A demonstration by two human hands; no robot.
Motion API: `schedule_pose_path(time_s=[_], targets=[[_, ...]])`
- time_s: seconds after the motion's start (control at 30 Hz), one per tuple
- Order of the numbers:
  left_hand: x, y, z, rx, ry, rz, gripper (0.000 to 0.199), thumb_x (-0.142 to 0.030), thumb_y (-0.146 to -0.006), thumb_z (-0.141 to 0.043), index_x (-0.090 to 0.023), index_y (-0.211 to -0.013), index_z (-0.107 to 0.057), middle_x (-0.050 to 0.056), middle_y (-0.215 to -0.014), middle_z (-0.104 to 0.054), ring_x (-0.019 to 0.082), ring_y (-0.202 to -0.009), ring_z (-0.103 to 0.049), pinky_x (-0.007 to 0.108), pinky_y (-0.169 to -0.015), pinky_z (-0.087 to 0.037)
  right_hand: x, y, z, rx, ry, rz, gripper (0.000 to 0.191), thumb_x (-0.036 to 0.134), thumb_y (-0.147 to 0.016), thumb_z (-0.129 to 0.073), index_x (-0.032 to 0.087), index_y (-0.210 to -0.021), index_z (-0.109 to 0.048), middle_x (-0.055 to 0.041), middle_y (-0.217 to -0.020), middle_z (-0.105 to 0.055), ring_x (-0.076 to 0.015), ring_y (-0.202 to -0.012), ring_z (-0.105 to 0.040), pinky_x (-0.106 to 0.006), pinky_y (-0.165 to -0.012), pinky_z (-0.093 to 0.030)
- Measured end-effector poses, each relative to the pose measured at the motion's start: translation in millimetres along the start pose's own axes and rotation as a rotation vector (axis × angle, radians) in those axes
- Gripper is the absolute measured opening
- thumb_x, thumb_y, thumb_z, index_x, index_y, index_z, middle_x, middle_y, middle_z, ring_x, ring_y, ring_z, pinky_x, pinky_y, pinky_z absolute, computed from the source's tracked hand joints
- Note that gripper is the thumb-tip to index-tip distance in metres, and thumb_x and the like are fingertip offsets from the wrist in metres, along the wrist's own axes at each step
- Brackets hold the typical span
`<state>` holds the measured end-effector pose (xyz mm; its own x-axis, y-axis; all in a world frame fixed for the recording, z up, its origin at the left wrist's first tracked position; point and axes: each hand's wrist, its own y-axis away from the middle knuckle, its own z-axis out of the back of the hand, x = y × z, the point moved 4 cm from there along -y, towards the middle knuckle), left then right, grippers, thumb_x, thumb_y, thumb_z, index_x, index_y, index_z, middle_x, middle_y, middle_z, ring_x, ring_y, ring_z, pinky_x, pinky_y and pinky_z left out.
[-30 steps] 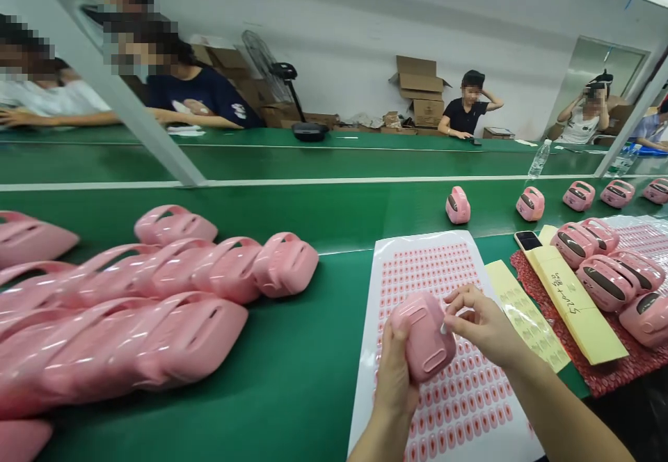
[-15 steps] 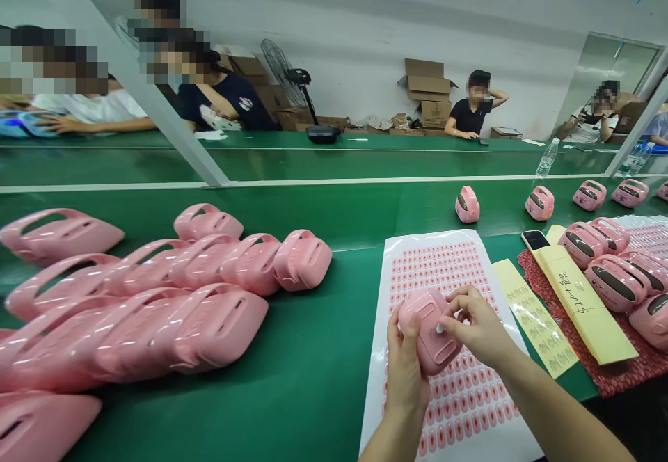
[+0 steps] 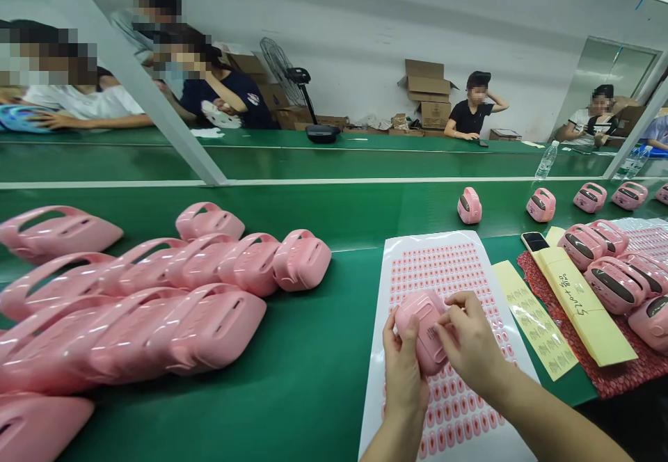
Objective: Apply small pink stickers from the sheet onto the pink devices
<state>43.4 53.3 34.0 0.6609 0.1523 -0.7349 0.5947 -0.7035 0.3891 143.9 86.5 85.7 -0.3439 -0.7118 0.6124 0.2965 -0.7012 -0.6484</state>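
Observation:
A pink plastic case (image 3: pixel 422 316) is tilted above a white sheet (image 3: pixel 389 378) with rows of small pink oval stickers. My left hand (image 3: pixel 404 364) is wrapped round its left and lower side, thumb on the face. My right hand (image 3: pixel 470 340) has its fingers bent together against the right part of the case face, beside small dark print; anything between the fingertips is too small to make out. Many pink cases with handles (image 3: pixel 219 330) stand in overlapping rows on the left of the green table (image 3: pixel 313 364).
Right of the sheet lie a yellow label sheet (image 3: pixel 537 323), a yellow folded card (image 3: pixel 589 309), a phone (image 3: pixel 535 241) and pink cases on red wrap (image 3: pixel 610 371). A conveyor (image 3: pixel 339 211) carries more cases. Several people sit beyond it.
My right hand's fingers have moved slightly left and down onto the case face, and the small pale spot at the fingertips no longer shows. The people in the background have shifted their arms.

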Motion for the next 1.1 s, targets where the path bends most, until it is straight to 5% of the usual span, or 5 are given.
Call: schedule_pose_path(time_s=[0.27, 0.47, 0.7, 0.9, 1.1], targets=[[-3.6, 0.1, -3.9, -0.025, 0.090, 0.062, 0.011, -0.028, -0.084, -0.057, -0.019, -0.085, -0.061, -0.002, -0.064, -0.063, 0.012, -0.054, -0.060, 0.019, -0.050, -0.050, 8.7, 27.6, 5.3, -0.070, -0.013, 0.486, 0.019, 0.009, -0.080, -0.052, 0.020, -0.094, -0.060, -0.0069, -0.089, -0.055, -0.0185, -0.079, -0.055, -0.032, -0.069, -0.050], [-4.3, -11.0, 14.3, 0.031, 0.169, 0.297, 0.032, -0.032, -0.092, -0.038, -0.022, -0.111, -0.061, 0.003, -0.071, -0.072, 0.021, -0.060, -0.069, 0.038, -0.057, -0.058, -113.1, 5.8, 66.7, -0.178, 0.238, -0.420, 0.015, 0.028, -0.083, -0.050, 0.018, -0.080, -0.062, -0.0069, -0.085, -0.061, -0.0203, -0.081, -0.061, -0.032, -0.067, -0.051], [11.9, -47.6, 58.7, 0.559, 0.353, 0.272, 0.067, -0.017, -0.068, -0.070, -0.040, -0.127, -0.049, 0.003, -0.110, -0.071, 0.032, -0.092, -0.068, 0.049, -0.072, -0.057, -192.2, 15.6, 103.1, -0.153, 0.488, -0.639, 0.020, 0.031, -0.085, -0.057, 0.015, -0.074, -0.058, 0.0007, -0.074, -0.059, -0.0132, -0.068, -0.056, -0.031, -0.068, -0.047], [17.0, -48.5, 64.5, 0.540, 0.434, 0.289, 0.080, -0.018, -0.062, -0.076, -0.039, -0.132, -0.043, 0.003, -0.114, -0.069, 0.029, -0.097, -0.067, 0.045, -0.078, -0.056, -175.5, 26.6, 95.3, -0.092, 0.572, -0.518, 0.016, 0.017, -0.081, -0.049, 0.015, -0.089, -0.063, -0.0142, -0.094, -0.055, -0.0292, -0.099, -0.050, -0.045, -0.087, -0.040], [11.8, -33.2, 50.4, 0.269, 0.440, 0.228, 0.050, -0.049, -0.084, -0.050, -0.023, -0.127, -0.050, 0.011, -0.107, -0.069, 0.029, -0.090, -0.066, 0.046, -0.067, -0.057, -65.6, 89.6, 29.3, 0.269, 0.292, -0.125, 0.018, 0.024, -0.080, -0.053, 0.023, -0.096, -0.062, -0.0059, -0.089, -0.061, -0.0216, -0.084, -0.057, -0.036, -0.076, -0.049]])
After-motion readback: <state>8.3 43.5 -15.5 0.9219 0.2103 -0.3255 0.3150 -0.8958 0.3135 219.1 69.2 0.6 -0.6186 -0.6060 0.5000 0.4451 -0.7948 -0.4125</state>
